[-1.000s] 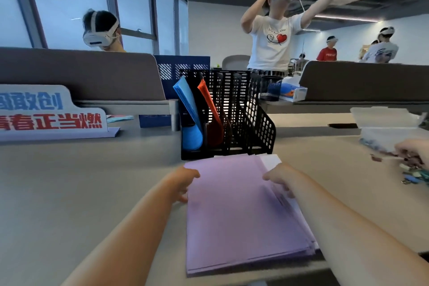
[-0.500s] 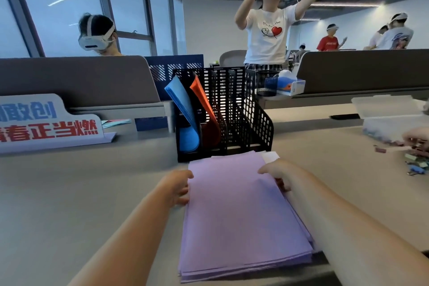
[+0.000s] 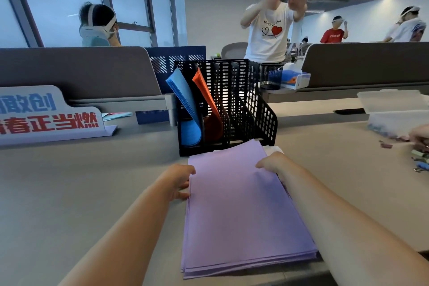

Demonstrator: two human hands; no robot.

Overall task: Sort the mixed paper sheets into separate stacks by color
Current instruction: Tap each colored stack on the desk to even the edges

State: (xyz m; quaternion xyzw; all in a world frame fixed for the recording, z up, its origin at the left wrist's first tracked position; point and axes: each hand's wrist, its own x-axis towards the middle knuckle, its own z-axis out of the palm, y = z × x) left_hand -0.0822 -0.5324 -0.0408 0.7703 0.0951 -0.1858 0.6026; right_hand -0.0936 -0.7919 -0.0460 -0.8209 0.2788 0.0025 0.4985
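A stack of purple paper sheets [image 3: 239,211] lies on the grey desk in front of me. My left hand [image 3: 177,181] holds its left edge, with the thumb at the top and the fingers curled against the side. My right hand [image 3: 272,165] grips the right edge near the far corner; its thumb lies on top and its fingers are hidden. A few white sheets [image 3: 274,149] peek out under the far right corner. Behind the stack stands a black mesh file rack [image 3: 255,111] holding blue sheets [image 3: 183,97] and orange sheets [image 3: 204,95] in its two left slots.
A sign with blue and red characters [image 3: 46,114] stands at the left. A clear plastic box [image 3: 394,109] and small clips [image 3: 420,162] lie at the right, with another person's hand [image 3: 421,134] beside them. Grey dividers and people wearing headsets are behind.
Both hands have stayed on the purple stack's edges while the sheets squared up into a neater pile. The standing person behind has lowered both arms.
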